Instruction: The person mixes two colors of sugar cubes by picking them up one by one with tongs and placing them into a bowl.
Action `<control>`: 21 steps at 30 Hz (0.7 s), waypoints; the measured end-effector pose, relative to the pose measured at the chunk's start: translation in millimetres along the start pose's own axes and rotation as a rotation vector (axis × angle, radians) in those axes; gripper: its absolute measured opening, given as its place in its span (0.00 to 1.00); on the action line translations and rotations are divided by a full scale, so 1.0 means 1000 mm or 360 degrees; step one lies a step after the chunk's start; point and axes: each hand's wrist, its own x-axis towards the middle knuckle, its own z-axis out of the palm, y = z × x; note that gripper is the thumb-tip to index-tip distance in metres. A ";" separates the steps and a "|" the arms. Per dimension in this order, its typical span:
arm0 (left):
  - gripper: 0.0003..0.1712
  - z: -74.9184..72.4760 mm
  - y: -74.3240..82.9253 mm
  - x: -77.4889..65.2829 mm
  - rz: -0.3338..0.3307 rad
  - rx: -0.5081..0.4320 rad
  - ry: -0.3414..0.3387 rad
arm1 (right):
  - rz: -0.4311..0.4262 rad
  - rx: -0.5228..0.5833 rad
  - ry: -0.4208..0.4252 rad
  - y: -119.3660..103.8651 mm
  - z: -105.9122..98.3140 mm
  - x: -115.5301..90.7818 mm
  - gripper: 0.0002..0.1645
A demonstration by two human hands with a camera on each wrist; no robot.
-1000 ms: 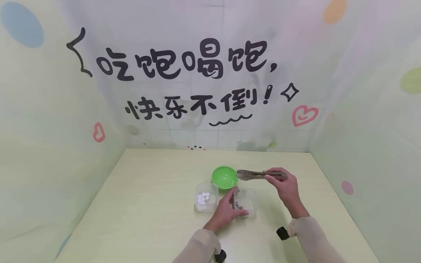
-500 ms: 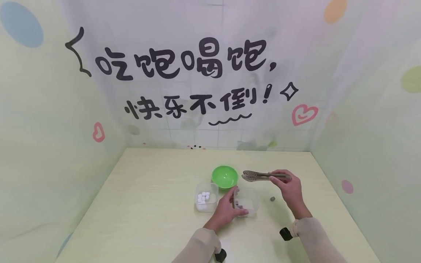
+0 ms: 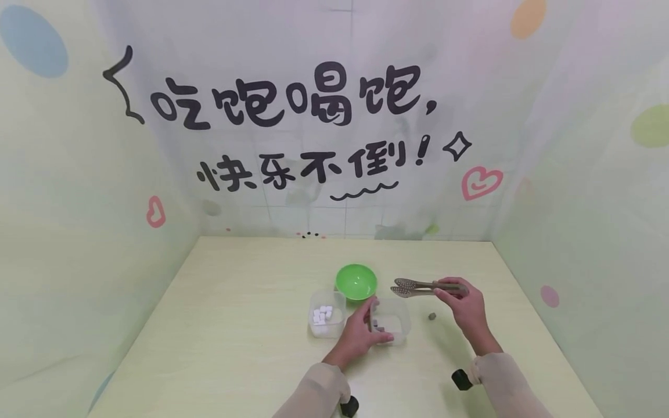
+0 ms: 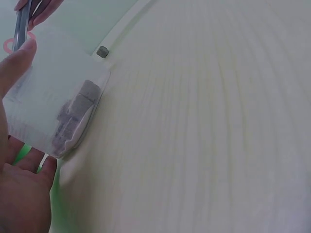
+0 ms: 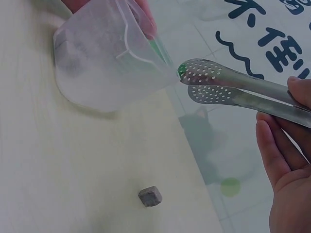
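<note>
One small grey stone-like cube lies right of the translucent plastic box, which our left hand grips from its left. Our right hand, nearer the cube, pinches perforated metal tongs, parted tips pointing left toward the box's far side.

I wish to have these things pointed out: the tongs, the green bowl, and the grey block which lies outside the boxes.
Tongs (image 5: 252, 83): right wrist view, on the upper arm.
Green bowl (image 3: 356, 283): head view, on the inside.
Grey block (image 5: 150, 196): right wrist view, mid-surface.
</note>
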 end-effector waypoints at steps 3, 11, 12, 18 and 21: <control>0.58 -0.001 0.001 -0.001 0.0001 -0.0013 0.0002 | 0.0018 -0.0019 -0.0014 0.002 -0.002 -0.002 0.20; 0.58 -0.002 0.001 -0.001 0.0007 0.0003 0.0005 | 0.0051 -0.0079 -0.0027 0.008 -0.009 -0.007 0.23; 0.58 -0.002 0.001 -0.001 0.0013 0.0004 0.0008 | 0.0048 -0.0076 -0.0028 0.009 -0.010 -0.008 0.23; 0.58 -0.001 0.000 -0.001 0.0019 0.0002 0.0001 | 0.0047 -0.0072 -0.0031 0.017 -0.018 -0.012 0.21; 0.57 -0.001 0.001 -0.002 0.0028 -0.0009 -0.0001 | 0.0057 -0.0109 -0.0043 0.021 -0.022 -0.014 0.22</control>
